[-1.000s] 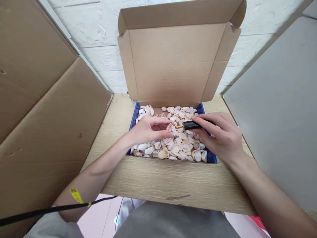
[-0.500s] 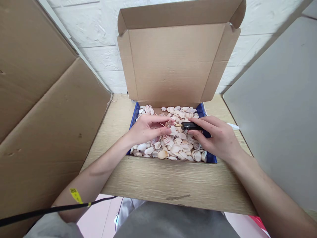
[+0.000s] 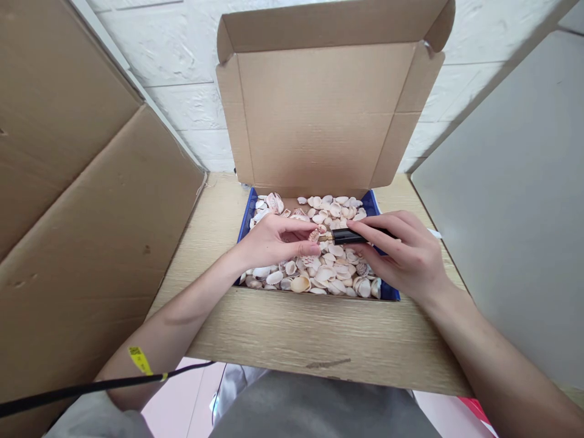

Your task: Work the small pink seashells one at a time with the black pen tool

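Between the thumb and fingers of my left hand (image 3: 278, 241) is a small reddish-brown seashell (image 3: 314, 236), closed in a pinch. My right hand (image 3: 401, 252) grips a slim black hand drill (image 3: 344, 236) with a brass-coloured tip (image 3: 325, 238). The drill lies nearly level and points left, its tip at the shell; whether it has gone into the shell I cannot make out. Both hands are above a blue-sided cardboard box (image 3: 246, 213) full of pale loose seashells (image 3: 326, 274).
The box's brown lid (image 3: 319, 115) stands raised against the white brick wall (image 3: 182, 103). A cardboard panel (image 3: 104, 231) closes off the left and a grey panel (image 3: 511, 201) the right. A black cable (image 3: 91, 386) crosses at the lower left, before the wooden table (image 3: 292, 328).
The shell and the drill have come closer together. My left hand has shifted slightly to the right, and the drill has tilted to nearly level.
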The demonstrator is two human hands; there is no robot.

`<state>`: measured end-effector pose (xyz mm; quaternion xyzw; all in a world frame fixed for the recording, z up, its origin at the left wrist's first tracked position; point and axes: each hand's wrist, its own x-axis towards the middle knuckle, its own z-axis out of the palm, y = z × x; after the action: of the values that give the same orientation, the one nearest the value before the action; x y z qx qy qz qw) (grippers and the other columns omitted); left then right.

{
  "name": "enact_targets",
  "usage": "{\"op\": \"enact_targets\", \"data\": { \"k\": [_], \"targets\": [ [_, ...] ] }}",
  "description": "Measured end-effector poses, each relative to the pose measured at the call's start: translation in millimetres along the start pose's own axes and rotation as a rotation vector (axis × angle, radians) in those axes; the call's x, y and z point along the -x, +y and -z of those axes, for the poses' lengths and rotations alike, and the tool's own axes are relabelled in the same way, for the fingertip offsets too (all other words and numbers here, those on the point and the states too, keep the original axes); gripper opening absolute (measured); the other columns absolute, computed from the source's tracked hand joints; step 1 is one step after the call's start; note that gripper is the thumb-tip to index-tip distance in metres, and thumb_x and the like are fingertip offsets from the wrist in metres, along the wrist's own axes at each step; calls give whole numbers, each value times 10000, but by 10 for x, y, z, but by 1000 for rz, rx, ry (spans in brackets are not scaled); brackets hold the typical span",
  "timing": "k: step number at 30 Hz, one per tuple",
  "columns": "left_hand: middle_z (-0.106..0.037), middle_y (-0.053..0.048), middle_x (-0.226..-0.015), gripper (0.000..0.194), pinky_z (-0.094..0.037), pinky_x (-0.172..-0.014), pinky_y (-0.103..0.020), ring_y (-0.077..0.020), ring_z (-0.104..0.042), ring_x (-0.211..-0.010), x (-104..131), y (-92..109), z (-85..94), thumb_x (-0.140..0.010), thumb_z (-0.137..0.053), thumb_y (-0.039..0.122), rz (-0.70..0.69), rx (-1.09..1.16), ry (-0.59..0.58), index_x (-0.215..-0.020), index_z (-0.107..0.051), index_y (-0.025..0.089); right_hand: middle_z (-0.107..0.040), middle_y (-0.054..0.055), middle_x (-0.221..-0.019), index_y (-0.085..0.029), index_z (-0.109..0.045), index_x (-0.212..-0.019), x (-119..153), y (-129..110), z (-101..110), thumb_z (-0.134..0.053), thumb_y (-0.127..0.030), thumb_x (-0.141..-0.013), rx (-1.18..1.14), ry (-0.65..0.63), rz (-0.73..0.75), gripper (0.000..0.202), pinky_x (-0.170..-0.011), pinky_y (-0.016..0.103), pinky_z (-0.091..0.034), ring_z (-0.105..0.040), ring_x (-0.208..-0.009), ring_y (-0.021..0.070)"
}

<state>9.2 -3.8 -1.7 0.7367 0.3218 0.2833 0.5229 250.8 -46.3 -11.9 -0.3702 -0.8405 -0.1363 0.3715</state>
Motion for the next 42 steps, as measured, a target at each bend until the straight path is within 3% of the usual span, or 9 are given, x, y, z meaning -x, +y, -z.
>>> {"op": "enact_targets", "data": {
  "k": [9, 17, 27, 34, 42],
  "targets": [
    [-730, -38, -783, 350, -580, -709, -287, -173, -712, -741, 18, -26, -12, -697, -785, 256, 153, 202, -87, -1006, -692, 119, -705, 39, -950, -315, -552, -1221, -6, -24, -2, -666, -164, -824, 40, 53, 26, 440, -695, 361, -533, -647, -811, 209],
    [-696, -24, -796, 326, -540, -637, -235, -132, -644, -700, 5, -39, 1, -695, -787, 262, 22, 95, -32, -983, -729, 122, -702, 65, -924, -239, -560, -1207, 25, -2, -48, -684, -222, -830, -9, 9, 41, 397, -632, 336, -549, -657, -742, 193],
    [-762, -97, -962, 374, -569, -720, -283, -188, -702, -800, -11, -55, 7, -713, -784, 282, -78, 21, 29, -1062, -742, 153, -723, 40, -893, -232, -590, -1169, 14, -59, -47, -645, -295, -872, -23, -58, 10, 309, -575, 266, -542, -683, -702, 156],
    [-764, -96, -903, 299, -546, -612, -241, -158, -686, -705, -18, -44, 35, -754, -750, 313, -129, -16, 25, -1007, -761, 155, -724, 50, -895, -214, -602, -1137, 14, -57, -47, -646, -301, -871, -42, -84, -5, 284, -583, 266, -539, -684, -713, 160],
    [-759, -87, -957, 281, -557, -732, -279, -199, -701, -864, -24, -28, 37, -731, -776, 292, -156, -49, 14, -989, -762, 180, -729, 47, -924, -227, -606, -1138, 35, -45, -55, -640, -310, -874, -44, -96, -29, 278, -602, 269, -548, -691, -731, 162]
  ]
}}
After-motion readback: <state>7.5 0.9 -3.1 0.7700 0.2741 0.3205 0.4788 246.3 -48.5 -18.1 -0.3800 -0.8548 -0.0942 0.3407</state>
